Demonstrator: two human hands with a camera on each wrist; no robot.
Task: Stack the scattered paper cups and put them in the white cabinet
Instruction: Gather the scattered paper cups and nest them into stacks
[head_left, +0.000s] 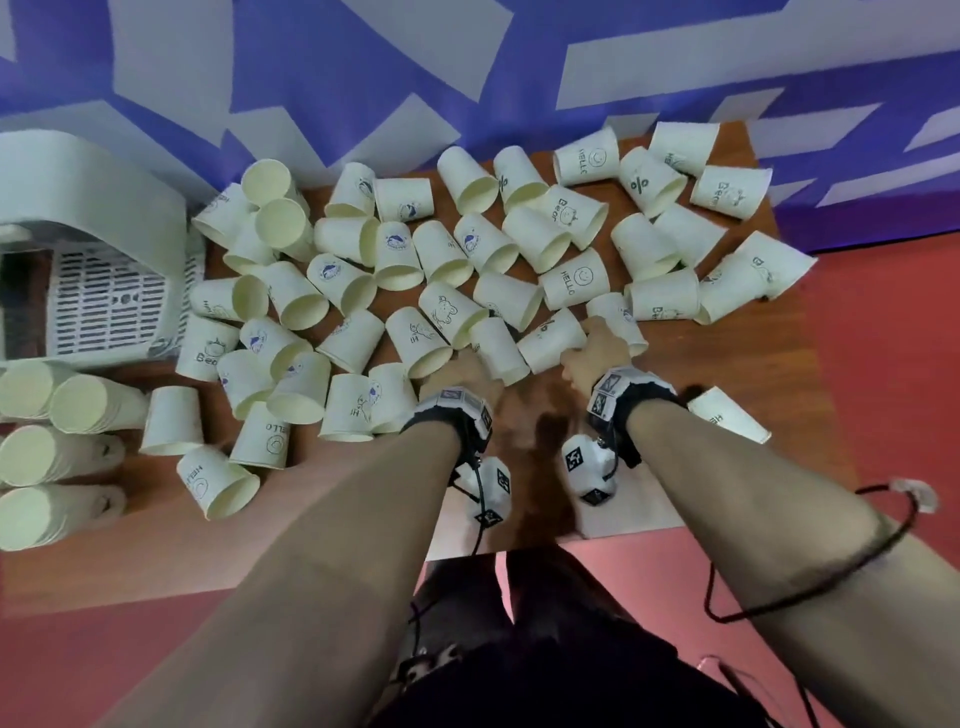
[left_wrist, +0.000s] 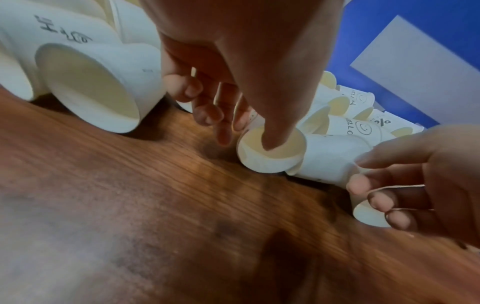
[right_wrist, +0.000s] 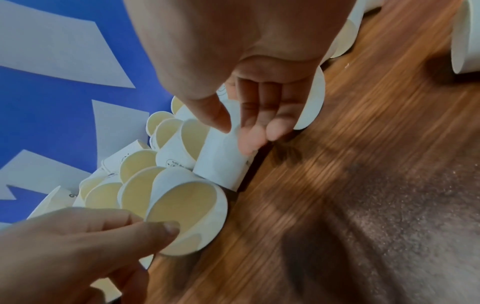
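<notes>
Several white paper cups (head_left: 457, 249) lie scattered on their sides over the wooden table (head_left: 727, 358). My left hand (head_left: 462, 374) pinches the rim of one lying cup (left_wrist: 262, 162), thumb inside its mouth and fingers on the outside. The same cup (right_wrist: 187, 201) shows in the right wrist view at the bottom left. Just to its right, my right hand (head_left: 592, 348) pinches another lying cup (right_wrist: 223, 164) between thumb and fingers, near its narrow end. The two held cups (head_left: 498, 348) (head_left: 550, 340) lie side by side, touching. The white cabinet (head_left: 93, 176) stands at the far left.
A white slotted basket (head_left: 104, 306) sits inside the cabinet. Stacks of nested cups (head_left: 62, 405) lie at the table's left edge. One cup (head_left: 727, 415) lies alone beside my right wrist. The near table strip under my forearms is bare wood, with red floor beyond the edges.
</notes>
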